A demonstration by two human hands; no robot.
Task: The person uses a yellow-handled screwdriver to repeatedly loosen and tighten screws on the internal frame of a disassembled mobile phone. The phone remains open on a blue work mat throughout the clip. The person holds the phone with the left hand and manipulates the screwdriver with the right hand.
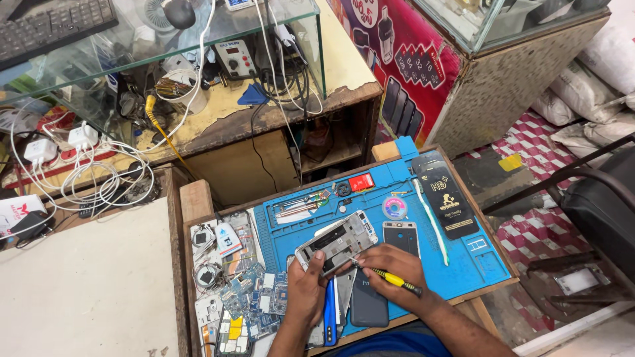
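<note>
Your left hand point(305, 291) grips the opened silver phone frame point(336, 242); your right hand point(390, 268) holds the yellow-handled screwdriver point(387, 277), tip just beside your left fingers—unscrewing, I judge; keep it steady.

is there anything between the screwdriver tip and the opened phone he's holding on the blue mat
Nothing visible. The right hand holds the yellow screwdriver with its tip already at the lower edge of the opened phone frame, which the left hand steadies over the blue mat.

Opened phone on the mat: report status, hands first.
Left hand grips the opened phone frame. Right hand holds a yellow screwdriver, tip at the frame. Loose phone parts crowd the blue mat.
</note>
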